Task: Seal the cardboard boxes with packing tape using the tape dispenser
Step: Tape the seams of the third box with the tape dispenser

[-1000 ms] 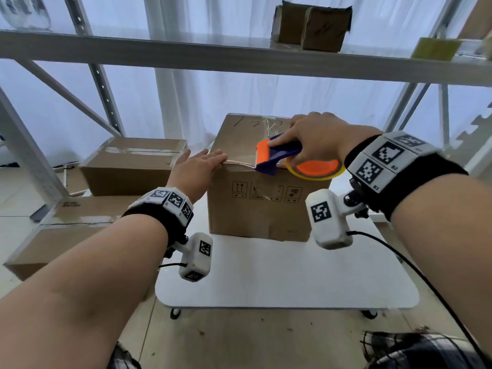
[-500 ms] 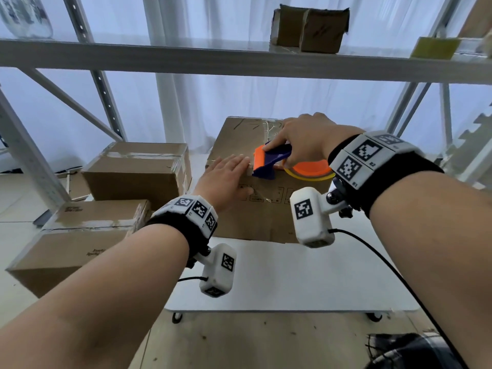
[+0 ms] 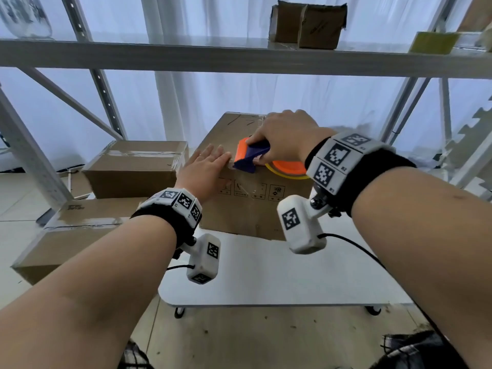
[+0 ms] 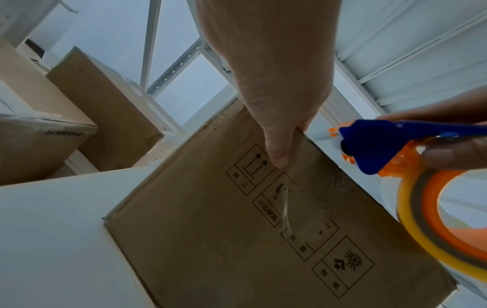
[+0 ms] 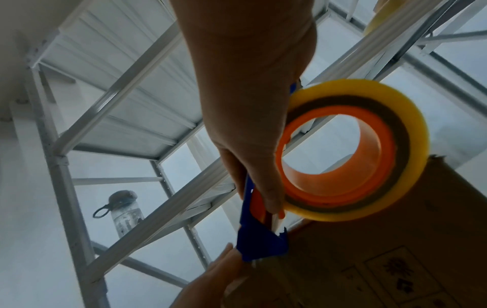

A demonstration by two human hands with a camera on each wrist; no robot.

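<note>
**At the box's front top edge**

On the white worktop [image 3: 266, 283] stands the cardboard box [image 3: 247, 209]. The left hand [image 3: 205, 171], fingers flat and spread, presses its front top edge. Just beside it, the right hand [image 3: 285, 137] grips the tape dispenser [image 3: 253, 155] there.

Brown cardboard box [image 3: 247, 209] frame centre, upright; blue-orange tape dispenser [image 3: 251, 157] with yellow roll at its top front edge
</note>
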